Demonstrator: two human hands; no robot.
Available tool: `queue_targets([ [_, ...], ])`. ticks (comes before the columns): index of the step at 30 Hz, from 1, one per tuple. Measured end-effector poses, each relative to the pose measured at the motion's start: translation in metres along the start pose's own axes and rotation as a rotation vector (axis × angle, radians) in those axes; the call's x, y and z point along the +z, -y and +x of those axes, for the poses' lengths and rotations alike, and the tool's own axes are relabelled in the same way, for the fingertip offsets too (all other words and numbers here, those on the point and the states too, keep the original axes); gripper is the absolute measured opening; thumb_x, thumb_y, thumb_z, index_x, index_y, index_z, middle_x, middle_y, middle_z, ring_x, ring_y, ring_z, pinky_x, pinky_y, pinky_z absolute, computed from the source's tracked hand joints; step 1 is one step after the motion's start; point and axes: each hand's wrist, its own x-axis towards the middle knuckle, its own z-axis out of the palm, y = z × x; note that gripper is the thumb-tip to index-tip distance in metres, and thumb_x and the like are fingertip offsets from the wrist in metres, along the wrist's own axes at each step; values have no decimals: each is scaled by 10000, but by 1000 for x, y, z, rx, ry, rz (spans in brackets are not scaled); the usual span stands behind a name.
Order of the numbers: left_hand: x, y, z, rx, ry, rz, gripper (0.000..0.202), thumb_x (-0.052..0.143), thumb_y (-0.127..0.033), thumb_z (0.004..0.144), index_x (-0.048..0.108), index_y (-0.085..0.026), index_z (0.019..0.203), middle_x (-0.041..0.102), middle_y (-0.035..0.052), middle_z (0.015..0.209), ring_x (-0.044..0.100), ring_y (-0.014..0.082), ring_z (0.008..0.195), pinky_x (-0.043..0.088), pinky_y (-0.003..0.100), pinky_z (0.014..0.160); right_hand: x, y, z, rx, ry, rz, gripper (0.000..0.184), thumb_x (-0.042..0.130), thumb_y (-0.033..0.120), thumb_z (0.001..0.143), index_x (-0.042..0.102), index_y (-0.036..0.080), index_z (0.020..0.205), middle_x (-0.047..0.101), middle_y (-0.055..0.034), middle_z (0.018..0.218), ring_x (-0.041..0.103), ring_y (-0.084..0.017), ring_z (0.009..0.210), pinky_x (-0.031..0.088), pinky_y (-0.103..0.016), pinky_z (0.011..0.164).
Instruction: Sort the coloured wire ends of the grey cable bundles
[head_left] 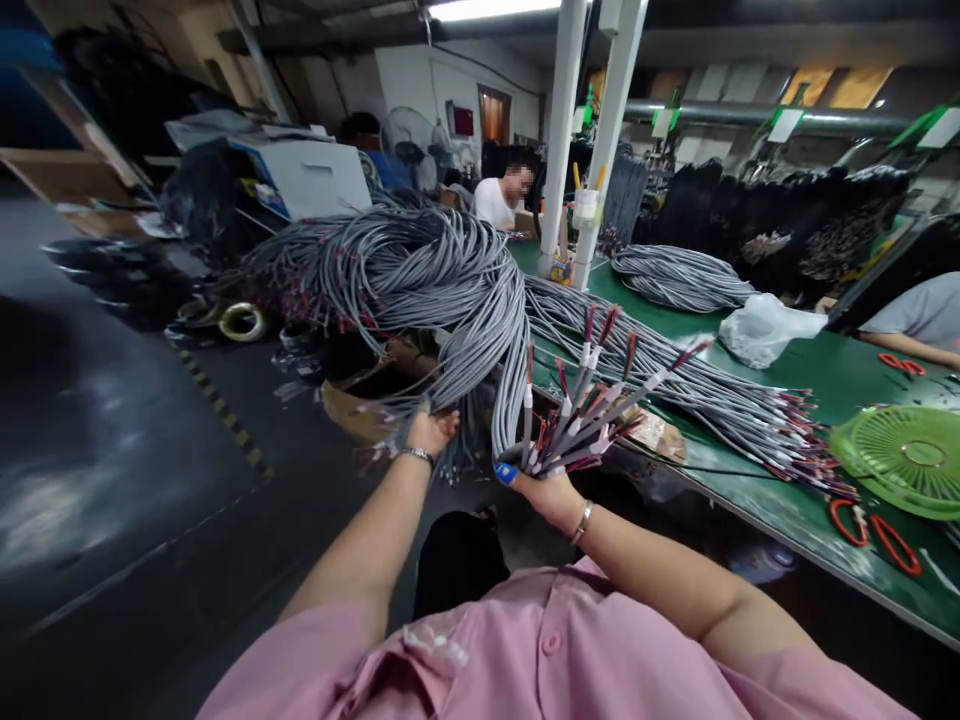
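Note:
My right hand [546, 485] is closed round a fanned bunch of grey cable ends [581, 415] with red and white stripped tips that point up and to the right. A blue tape piece sits on one finger. My left hand [429, 430], with a bracelet at the wrist, reaches into the hanging cables at the edge of a big heap of grey cables [420, 285]; its fingers curl among the strands, and what they grip is hidden. The heap drapes over the left end of the green table [810, 385] and over a cardboard box [360, 400].
More grey cable bundles [679, 275] lie on the table. A white plastic bag [761, 325], a green fan grille [904, 460] and red-handled scissors [874, 530] are at the right. One person sits at the far end; another person's arm [911, 345] rests at right. White posts [592, 140] stand mid-table.

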Motion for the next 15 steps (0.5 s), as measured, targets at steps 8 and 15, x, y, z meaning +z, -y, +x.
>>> queue_targets([
  [8, -10, 53, -106, 310, 499, 477, 373, 615, -432, 855, 636, -110, 1042, 711, 132, 940, 663, 206, 818, 486, 280, 670, -26, -40, 26, 87, 289, 109, 284, 757, 422, 687, 717, 196, 854, 705, -28, 806, 632, -189, 751, 539, -344, 762],
  [15, 40, 43, -140, 816, 780, 945, 774, 764, -374, 731, 437, -190, 1408, 552, 153, 1368, 557, 291, 1198, 416, 418, 1025, -36, -45, 24, 78, 292, 327, 332, 797, 364, 630, 704, 205, 906, 722, -26, 848, 657, -218, 825, 531, -401, 858],
])
